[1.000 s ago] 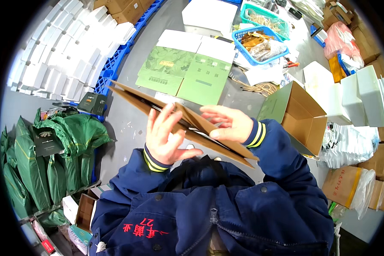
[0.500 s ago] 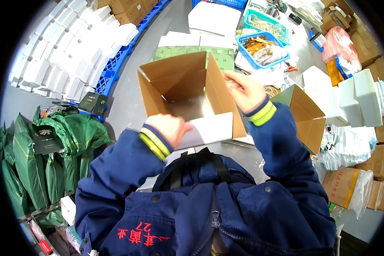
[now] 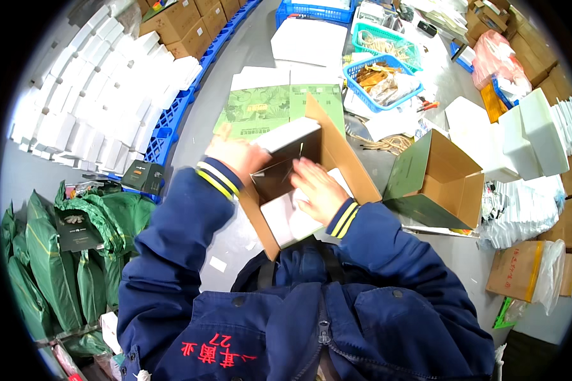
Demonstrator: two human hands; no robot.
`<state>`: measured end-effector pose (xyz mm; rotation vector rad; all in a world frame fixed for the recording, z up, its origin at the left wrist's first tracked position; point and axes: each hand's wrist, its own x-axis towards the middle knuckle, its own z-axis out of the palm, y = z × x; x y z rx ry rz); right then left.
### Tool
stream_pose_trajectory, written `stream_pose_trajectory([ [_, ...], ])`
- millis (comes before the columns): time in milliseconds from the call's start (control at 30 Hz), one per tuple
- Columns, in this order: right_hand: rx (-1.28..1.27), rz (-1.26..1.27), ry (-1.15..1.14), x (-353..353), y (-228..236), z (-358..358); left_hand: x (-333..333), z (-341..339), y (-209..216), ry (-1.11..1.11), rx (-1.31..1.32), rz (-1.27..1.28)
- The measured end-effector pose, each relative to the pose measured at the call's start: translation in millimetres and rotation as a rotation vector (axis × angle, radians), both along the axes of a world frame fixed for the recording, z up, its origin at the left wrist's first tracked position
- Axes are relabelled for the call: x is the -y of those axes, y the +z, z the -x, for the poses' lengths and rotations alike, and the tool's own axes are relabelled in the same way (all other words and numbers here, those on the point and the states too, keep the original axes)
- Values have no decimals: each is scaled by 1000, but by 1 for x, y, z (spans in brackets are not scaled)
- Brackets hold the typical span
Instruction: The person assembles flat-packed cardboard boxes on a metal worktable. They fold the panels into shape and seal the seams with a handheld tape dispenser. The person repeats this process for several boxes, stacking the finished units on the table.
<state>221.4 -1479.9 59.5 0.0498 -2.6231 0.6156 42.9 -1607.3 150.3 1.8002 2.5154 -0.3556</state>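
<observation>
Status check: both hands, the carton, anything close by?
Left hand blurred, at far left corner of open carton. Right hand, fingers extended, over its near white flap. Second open box to its right.

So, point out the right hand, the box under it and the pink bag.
Right hand [image 3: 319, 188]: head view, back of the hand.
Box [image 3: 347, 155]: head view, brown right panel.
Pink bag [image 3: 499, 60]: head view, its middle.

On the surface [image 3: 190, 136], flattened cartons [image 3: 251, 105] lie just beyond the central carton [image 3: 346, 155]; a second carton [image 3: 451, 174] sits to its right. Farther beyond and rightward stand two baskets [image 3: 397, 101], one behind the other. To its left, box stacks [image 3: 89, 89] rest on a pallet [image 3: 161, 136], with bags [image 3: 51, 254] nearer.
</observation>
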Motion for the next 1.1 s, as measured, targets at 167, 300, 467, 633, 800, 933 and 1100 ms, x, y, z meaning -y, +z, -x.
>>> stream_pose_trajectory([
  [167,-58,-128,-206,-9,8,32,-16,-11,-9,-82,275,-207],
  [300,34,-74,-130,-14,-9,33,-41,-11,-43,-168,701,-1200],
  [467,-354,133,-122,-7,88,-30,-31,20,-118,507,11,-495],
  [633,-292,516,-438,24,38,-71,-54,15,-93,598,256,-497],
  [800,-106,39,-157,14,-21,-73,-35,34,-106,273,459,-587],
  [933,-224,141,-170,-19,-3,-87,-42,26,-101,305,535,-499],
  [1100,-103,-315,-694,-98,31,-181,-33,2,-98,397,475,-477],
])
